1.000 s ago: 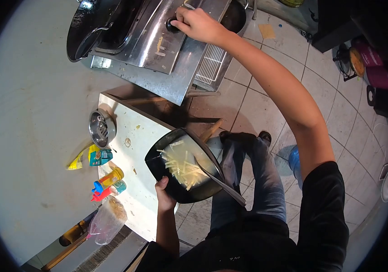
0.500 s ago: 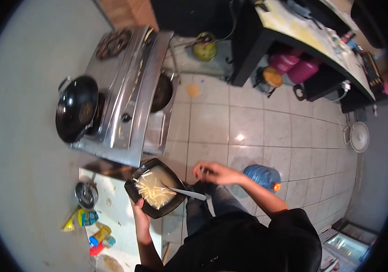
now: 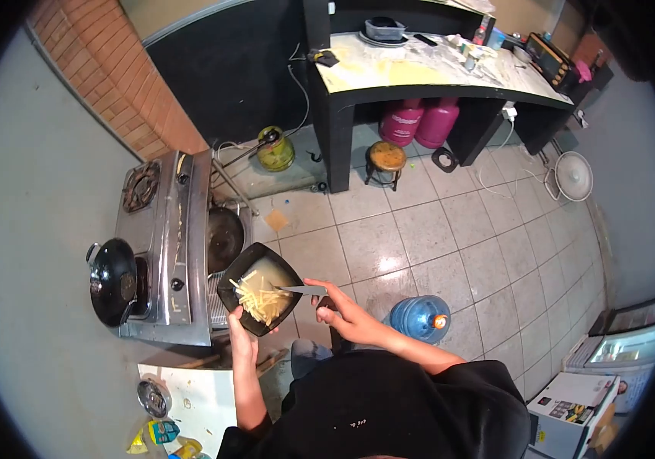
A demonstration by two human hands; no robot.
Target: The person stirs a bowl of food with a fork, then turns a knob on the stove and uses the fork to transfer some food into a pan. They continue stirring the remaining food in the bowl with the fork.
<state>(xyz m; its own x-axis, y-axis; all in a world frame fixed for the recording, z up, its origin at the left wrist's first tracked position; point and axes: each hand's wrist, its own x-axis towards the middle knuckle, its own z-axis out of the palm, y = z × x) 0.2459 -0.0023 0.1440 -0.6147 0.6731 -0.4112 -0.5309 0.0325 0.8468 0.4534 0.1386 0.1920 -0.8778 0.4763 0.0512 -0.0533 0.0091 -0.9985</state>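
Note:
My left hand (image 3: 242,330) grips the lower left rim of a square black bowl (image 3: 285,310), held in the air in front of me. Pale sticks like cut potato (image 3: 261,300) lie inside in cloudy liquid. A metal spoon (image 3: 304,290) leans over the bowl's right side, its tip hidden among the sticks. At its handle end is my right hand (image 3: 345,315), index finger along the handle and the other fingers curled.
Left stands a metal stove (image 3: 165,245) with a black wok (image 3: 113,281) on it. Below is a white table (image 3: 201,394) with a glass ashtray-like dish (image 3: 153,397) and packets. A blue water jug (image 3: 413,318) stands on the floor at right. Farther off are a stool (image 3: 386,158) and a counter (image 3: 381,69).
My right hand has come from above the floor to the spoon's handle, and the spoon has swung to a flatter angle. The bowl has risen in view as my view shifted.

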